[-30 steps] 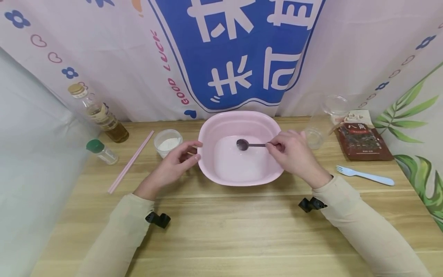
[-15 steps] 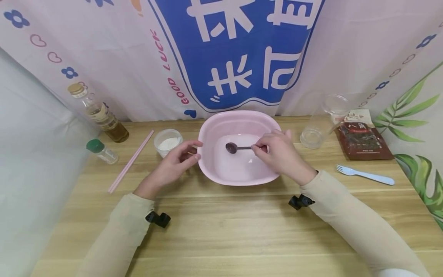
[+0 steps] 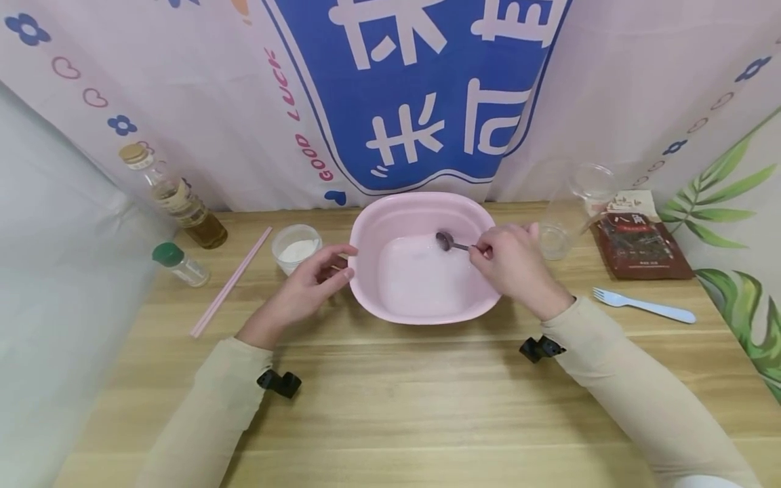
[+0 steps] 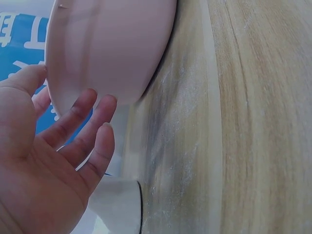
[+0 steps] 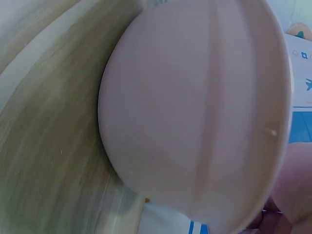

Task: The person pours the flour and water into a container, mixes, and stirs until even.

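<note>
Now farther right: spoon (image 3: 445,240) pinched in the right hand (image 3: 514,263), left hand (image 3: 310,288) loosely spread

— Clothing noted?
— The left sleeve (image 3: 207,413), lower left of the frame, was beige; the right sleeve (image 3: 634,386), lower right, matched.
— Attachments?
— Two: left device (image 3: 279,384), black and angular; right device (image 3: 542,349), likewise.

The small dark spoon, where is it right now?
In the head view, the right hand pinches the small dark spoon, its round end over the pink oval basin, right of centre and toward the far side.
</note>
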Available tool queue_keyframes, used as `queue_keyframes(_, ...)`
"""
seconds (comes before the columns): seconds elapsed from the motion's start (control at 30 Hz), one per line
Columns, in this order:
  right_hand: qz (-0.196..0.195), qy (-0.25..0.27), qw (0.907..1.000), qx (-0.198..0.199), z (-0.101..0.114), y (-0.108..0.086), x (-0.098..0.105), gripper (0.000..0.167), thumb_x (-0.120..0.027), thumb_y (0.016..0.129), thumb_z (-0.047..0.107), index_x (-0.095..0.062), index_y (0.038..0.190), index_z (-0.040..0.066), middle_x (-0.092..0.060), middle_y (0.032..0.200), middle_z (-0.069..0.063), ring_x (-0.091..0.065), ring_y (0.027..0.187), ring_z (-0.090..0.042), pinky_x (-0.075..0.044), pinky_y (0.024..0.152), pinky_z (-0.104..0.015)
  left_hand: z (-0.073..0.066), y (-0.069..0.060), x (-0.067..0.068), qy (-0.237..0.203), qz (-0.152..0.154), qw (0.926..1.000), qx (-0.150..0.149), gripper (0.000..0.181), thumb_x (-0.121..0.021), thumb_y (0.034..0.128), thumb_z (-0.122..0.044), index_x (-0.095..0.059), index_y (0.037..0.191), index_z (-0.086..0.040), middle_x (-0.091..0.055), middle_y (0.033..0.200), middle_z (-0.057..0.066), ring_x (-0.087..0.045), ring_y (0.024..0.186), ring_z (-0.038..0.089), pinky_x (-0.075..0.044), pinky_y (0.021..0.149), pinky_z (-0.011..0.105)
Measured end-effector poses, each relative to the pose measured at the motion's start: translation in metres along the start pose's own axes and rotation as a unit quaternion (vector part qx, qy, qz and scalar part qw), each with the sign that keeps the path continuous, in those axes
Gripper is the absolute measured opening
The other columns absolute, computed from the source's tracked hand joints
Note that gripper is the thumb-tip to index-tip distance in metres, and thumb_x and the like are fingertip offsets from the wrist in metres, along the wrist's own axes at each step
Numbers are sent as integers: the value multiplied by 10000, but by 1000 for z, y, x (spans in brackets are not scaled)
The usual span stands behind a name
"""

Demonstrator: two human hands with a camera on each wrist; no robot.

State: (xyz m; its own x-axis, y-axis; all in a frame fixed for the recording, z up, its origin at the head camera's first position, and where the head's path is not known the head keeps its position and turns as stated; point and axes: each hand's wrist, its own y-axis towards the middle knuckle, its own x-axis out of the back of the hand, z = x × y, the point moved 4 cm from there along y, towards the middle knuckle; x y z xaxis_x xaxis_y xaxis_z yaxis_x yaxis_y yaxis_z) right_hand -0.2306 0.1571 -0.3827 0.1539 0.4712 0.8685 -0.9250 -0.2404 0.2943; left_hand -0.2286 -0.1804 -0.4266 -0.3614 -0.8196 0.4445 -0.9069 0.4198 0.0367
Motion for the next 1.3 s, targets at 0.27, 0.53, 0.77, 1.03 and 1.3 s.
queue_keyframes(0.27, -80, -78, 9999, 45, -6, -3, 5, 244, -718, 951, 127, -741, 719, 57, -653, 677, -69, -586, 796, -353, -316, 887, -536, 2, 1, 1, -3, -9, 10000, 45, 393, -625, 1091, -98, -565, 1474, -35, -699, 1245, 258, -710, 1030, 283, -577, 808, 223)
queue_keyframes(0.53, 588, 477, 9956, 548, 2, -11, 0, 169, -753, 953, 123, -753, 786, 100, -608, 702, -2, -554, 804, -258, -283, 903, -481, 1, 0, 1, -54, -34, 10000, 37, 394, -623, 1087, -78, -563, 1471, -16, -701, 1235, 268, -706, 1016, 192, -587, 816, 232)
queue_keyframes(0.77, 1125, 517, 9847, 1225, 22, -20, 0, 146, -758, 983, 144, -778, 839, 154, -664, 770, 64, -558, 848, -176, -271, 888, -459, 1, 0, 1, -46, -21, 10000, 25, 389, -622, 1090, -85, -562, 1471, -25, -701, 1233, 258, -707, 1018, 181, -579, 825, 214)
queue_keyframes(1.03, 1341, 592, 9756, 1635, 27, -24, -1, 156, -778, 979, 151, -770, 825, 174, -553, 721, 110, -476, 809, -121, -238, 865, -415, 1, -1, 1, -62, -14, 10000, 11, 394, -622, 1088, -79, -558, 1472, -20, -702, 1230, 264, -708, 1008, 147, -577, 811, 219)
queue_keyframes(1.3, 550, 89, 9924, 1099, 12, -15, 0, 127, -773, 965, 142, -774, 843, 105, -710, 772, -2, -608, 821, -244, -314, 882, -495, 0, 0, 1, -50, 11, 10000, 22, 393, -622, 1090, -84, -559, 1473, -21, -702, 1236, 259, -707, 1027, 181, -583, 830, 222)
